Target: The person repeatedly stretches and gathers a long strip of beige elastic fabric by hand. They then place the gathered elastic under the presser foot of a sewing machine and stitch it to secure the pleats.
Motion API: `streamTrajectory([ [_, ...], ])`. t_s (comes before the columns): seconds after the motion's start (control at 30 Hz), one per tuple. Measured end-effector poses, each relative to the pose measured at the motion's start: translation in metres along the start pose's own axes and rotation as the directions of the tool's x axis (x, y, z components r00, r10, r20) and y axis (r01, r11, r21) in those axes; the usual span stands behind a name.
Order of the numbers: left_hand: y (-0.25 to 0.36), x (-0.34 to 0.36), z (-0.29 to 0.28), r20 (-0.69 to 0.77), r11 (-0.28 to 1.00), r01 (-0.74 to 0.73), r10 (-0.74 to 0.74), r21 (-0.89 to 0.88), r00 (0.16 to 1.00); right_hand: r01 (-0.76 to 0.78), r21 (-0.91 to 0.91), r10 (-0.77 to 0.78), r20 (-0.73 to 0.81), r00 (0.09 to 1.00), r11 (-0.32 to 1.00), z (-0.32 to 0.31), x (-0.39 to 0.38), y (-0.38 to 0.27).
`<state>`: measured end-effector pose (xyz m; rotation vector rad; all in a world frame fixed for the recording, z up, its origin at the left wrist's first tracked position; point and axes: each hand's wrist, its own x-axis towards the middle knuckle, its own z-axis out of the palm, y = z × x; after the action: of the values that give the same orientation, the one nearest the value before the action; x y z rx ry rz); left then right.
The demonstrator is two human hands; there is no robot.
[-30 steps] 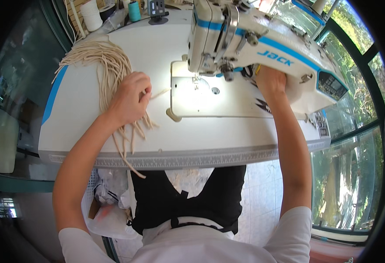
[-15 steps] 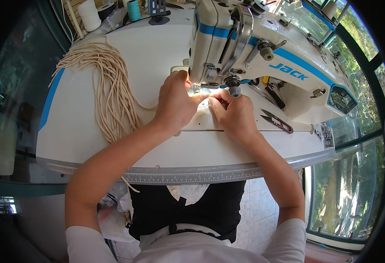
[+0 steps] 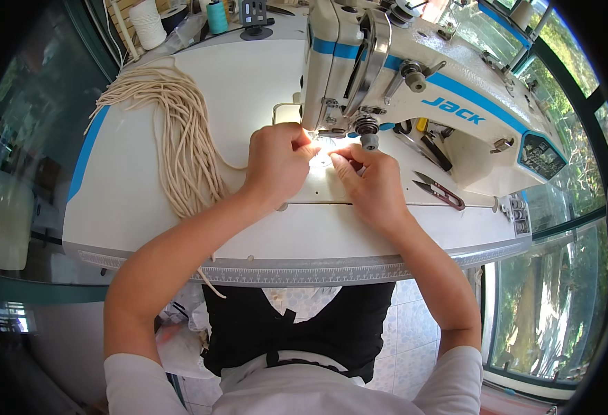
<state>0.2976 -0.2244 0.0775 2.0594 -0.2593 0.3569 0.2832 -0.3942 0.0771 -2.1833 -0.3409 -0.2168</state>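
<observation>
Both my hands work under the lit needle area of a white and blue sewing machine (image 3: 331, 76). My left hand (image 3: 279, 162) is closed in a pinch just left of the needle. A strand of beige cord (image 3: 229, 164) runs from a loose bundle of cords (image 3: 183, 138) and passes under this hand; the fingertips' hold on it is partly hidden. My right hand (image 3: 371, 178) pinches with thumb and forefinger right of the needle, and glare hides what lies between them. A small gap separates the fingertips of the two hands.
Thread snips (image 3: 439, 190) lie right of my right hand, with dark-handled tools (image 3: 434, 149) behind them. Thread cones (image 3: 147, 24) and a black stand (image 3: 255, 21) are at the back left. A ruler strip (image 3: 304, 272) edges the table; one cord end (image 3: 212, 282) hangs over it.
My left hand has drawn slightly down from the needle, and the fingertips of both hands are a little farther apart. The view has shifted slightly.
</observation>
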Motion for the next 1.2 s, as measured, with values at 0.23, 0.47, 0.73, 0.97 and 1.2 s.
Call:
streamTrajectory([
  [0.23, 0.014, -0.035, -0.003, 0.192, 0.802, -0.561, 0.529, 0.205, 0.827, -0.206, 0.357, 0.16, 0.153, 0.975, 0.911, -0.008, 0.001, -0.015],
  [0.47, -0.006, -0.007, -0.007, 0.252, 0.711, -0.703, 0.684, -0.019, 0.684, -0.094, -0.015, 0.096, 0.157, 0.983, 0.995, -0.046, -0.047, -0.017],
  [0.73, -0.019, -0.008, -0.008, 0.233, 0.756, -0.654, 0.636, -0.002, 0.735, 0.161, -0.838, -0.297, -0.002, 0.955, 0.521, -0.11, -0.069, 0.04],
  [0.97, -0.019, -0.008, -0.01, 0.23, 0.77, -0.639, 0.621, 0.002, 0.749, 0.186, -0.615, -0.313, -0.105, 0.944, 0.766, -0.081, -0.062, 0.032],
  [1.2, -0.021, -0.008, -0.008, 0.186, 0.765, -0.644, 0.632, 0.008, 0.752, 0.253, -0.657, -0.269, 0.079, 0.96, 0.71, -0.031, -0.043, -0.02],
])
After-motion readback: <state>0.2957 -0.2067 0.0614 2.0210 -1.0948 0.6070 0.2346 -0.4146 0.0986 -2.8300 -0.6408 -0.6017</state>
